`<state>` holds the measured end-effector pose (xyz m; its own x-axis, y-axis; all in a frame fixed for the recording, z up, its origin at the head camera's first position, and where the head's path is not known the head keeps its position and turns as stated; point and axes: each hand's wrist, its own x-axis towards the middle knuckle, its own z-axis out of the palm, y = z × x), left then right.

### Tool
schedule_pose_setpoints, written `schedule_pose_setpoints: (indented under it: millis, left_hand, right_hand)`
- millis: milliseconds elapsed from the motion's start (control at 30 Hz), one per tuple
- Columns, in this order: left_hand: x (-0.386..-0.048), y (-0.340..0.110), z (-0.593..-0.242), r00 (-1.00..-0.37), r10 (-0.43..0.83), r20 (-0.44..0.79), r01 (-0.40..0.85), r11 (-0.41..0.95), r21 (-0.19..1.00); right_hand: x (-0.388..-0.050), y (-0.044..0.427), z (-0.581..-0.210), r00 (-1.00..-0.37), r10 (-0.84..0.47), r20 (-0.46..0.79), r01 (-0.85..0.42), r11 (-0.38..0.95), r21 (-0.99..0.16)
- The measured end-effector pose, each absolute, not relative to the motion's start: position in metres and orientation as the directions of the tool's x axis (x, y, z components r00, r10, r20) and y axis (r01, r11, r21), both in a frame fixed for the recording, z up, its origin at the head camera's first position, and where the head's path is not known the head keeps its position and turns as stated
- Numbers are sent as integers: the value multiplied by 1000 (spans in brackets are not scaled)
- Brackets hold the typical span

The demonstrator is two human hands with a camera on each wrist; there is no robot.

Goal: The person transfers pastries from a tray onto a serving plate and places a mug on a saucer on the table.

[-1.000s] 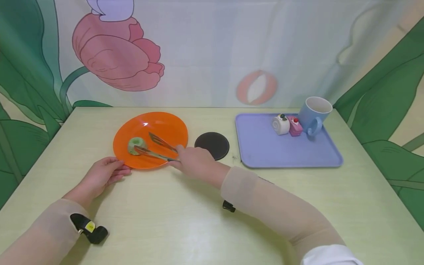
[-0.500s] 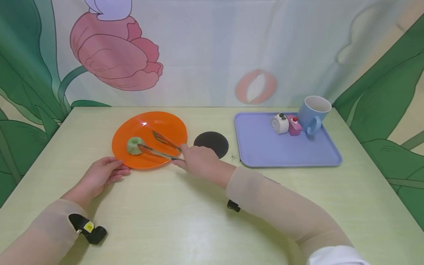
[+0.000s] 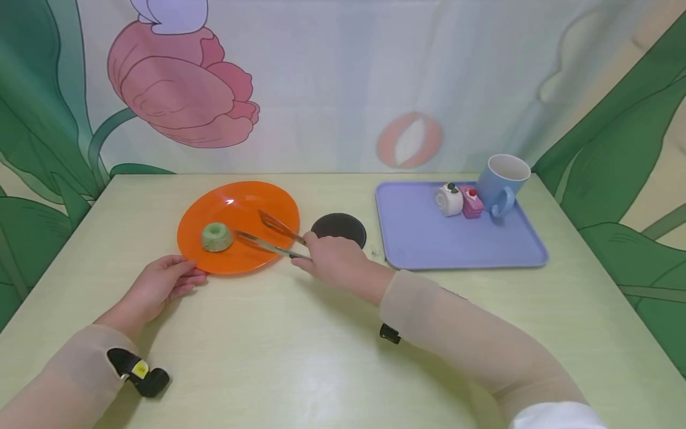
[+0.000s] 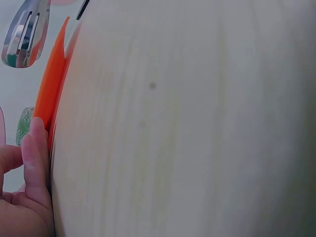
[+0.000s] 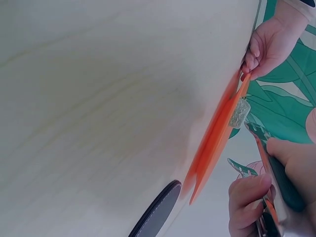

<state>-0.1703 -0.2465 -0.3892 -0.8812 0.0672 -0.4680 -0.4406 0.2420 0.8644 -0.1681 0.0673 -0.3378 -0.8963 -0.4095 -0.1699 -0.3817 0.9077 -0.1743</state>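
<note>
My left hand (image 3: 161,285) pinches the near-left rim of an orange plate (image 3: 252,205), thumb above and fingers at the edge. On the plate's left part sits a small green ring-shaped cake (image 3: 217,237). My right hand (image 3: 340,262) grips metal tongs (image 3: 268,243) whose arms are spread apart over the plate's right side. Their tips stand to the right of the cake, clear of it. In the right wrist view, the right fingers (image 5: 249,197) curl round the tongs' dark handles, and the cake (image 5: 240,113) shows beyond the tips.
A black round coaster (image 3: 339,226) lies right of the plate, partly covered by my right hand. Further right, a lavender tray (image 3: 429,244) bears a white roll cake (image 3: 449,199), a pink cake slice (image 3: 472,202) and a blue mug (image 3: 502,182). A printed curtain (image 3: 321,89) hangs behind the table.
The tongs, spread throughout, have drawn away from the green cake to the right with my right hand. The cake stays on the plate. My left hand keeps its place on the rim.
</note>
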Motion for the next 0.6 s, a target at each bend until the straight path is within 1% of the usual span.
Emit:
schedule_pose_setpoints:
  millis: [267,600]
  left_hand:
    - [-170,-247,-390,-881,73,-467,-436,255,863]
    - [-170,-248,-390,-882,69,-466,-439,241,866]
  right_hand:
    - [-168,75,-337,-899,-408,-159,-380,907,-179]
    - [-164,85,-336,-903,-414,-112,-391,902,-185]
